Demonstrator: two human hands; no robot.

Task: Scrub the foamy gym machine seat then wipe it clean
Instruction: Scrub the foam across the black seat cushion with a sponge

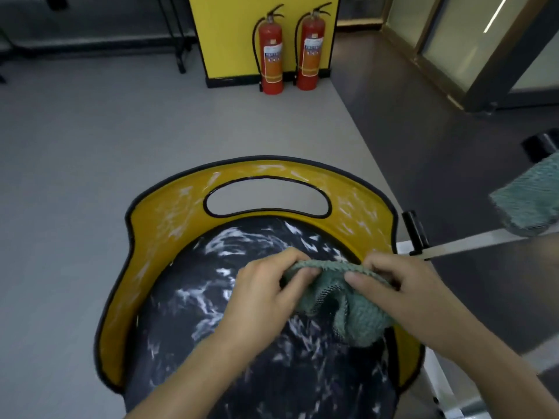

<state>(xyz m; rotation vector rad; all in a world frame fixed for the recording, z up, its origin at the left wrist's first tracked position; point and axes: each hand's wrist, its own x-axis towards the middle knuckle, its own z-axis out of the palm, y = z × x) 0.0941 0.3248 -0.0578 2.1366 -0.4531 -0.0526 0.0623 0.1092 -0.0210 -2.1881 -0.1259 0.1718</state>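
Note:
The gym machine seat (187, 313) fills the lower middle: a dark pad streaked with white foam, ringed by a yellow back (157, 225) that has a handle slot and foam smears. A crumpled green cloth (357, 316) is held just above the pad's right half. My left hand (266, 294) pinches the cloth's upper left edge. My right hand (399, 285) pinches its upper right edge, fingers curled over the fabric.
A second green cloth (532, 201) lies on a metal bar (484, 240) at the right. Two red fire extinguishers (272, 52) stand against a yellow pillar (230, 31) at the back. Grey floor surrounds the seat; glass doors are at the far right.

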